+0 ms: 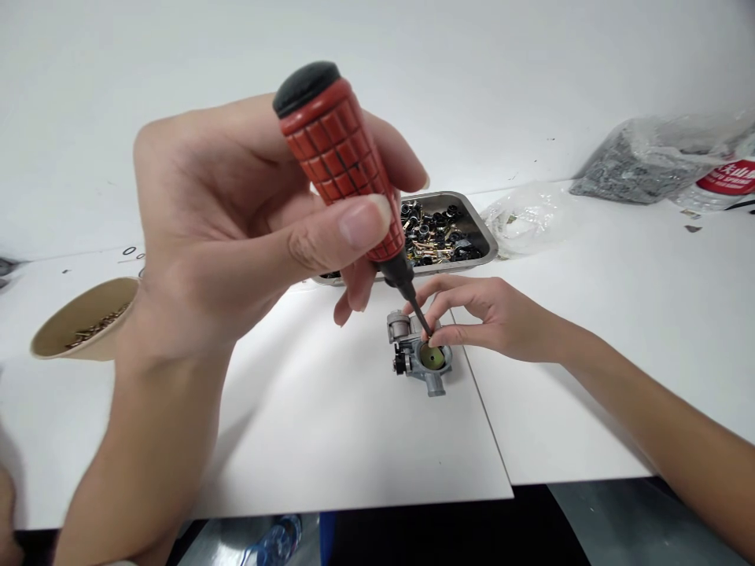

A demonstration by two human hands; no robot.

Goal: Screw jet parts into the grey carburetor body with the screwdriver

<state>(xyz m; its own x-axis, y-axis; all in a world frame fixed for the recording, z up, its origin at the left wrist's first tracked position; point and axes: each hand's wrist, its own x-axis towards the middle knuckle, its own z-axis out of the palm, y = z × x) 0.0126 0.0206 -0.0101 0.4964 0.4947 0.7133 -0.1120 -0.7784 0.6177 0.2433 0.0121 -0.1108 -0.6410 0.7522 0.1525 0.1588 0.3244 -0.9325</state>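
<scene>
White surface (330, 440) reaches from the metal part (432, 358) to a front edge well apart; left hand (227, 204) clamps the screwdriver (339, 153), right hand (492, 318) meets the part's rim, grip unclear.

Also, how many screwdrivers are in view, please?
1: the red-handled screwdriver in the left hand, its shaft pointing down at the metal part. I see no other.

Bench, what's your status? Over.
Left hand gripping red screwdriver, tip down at metal part. Right hand at the same part. Parts tray beyond, seemingly not in the way.
</scene>
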